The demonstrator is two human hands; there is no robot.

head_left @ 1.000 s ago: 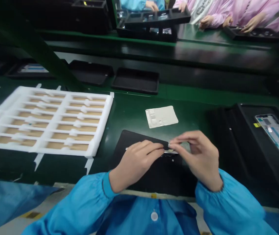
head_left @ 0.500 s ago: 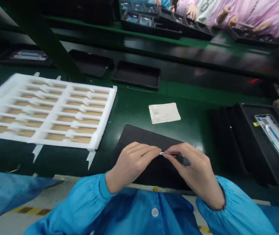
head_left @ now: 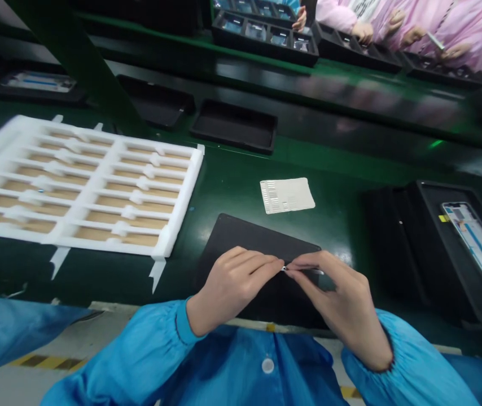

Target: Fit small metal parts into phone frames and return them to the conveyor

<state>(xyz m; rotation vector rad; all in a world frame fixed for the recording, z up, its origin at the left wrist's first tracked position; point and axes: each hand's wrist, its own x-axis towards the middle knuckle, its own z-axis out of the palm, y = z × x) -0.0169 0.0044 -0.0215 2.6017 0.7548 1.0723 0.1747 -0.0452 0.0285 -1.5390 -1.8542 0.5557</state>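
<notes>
My left hand (head_left: 241, 282) and my right hand (head_left: 340, 287) meet fingertip to fingertip over a black mat (head_left: 266, 232). Between their pinched fingers shows a small white-and-dark piece (head_left: 284, 269), too small to name. A thin, silvery edge (head_left: 318, 272) sticks out behind my right fingers; most of it is hidden, and I cannot tell whether it belongs to the same piece. Beyond the mat lies a pale sheet of small labels (head_left: 290, 195), touched by neither hand.
A white foam tray (head_left: 184, 194) with slots stands at left. On the right, black trays (head_left: 429, 225) are stacked, the top one bearing a phone frame (head_left: 478, 242). A shallow black tray (head_left: 235, 127) lies at the back. Co-workers' hands (head_left: 414, 35) work across the line.
Both hands have shifted slightly right and down in the view, still pinched together. The silvery edge shows more plainly past my right fingers. A small light at the back right went from red to green.
</notes>
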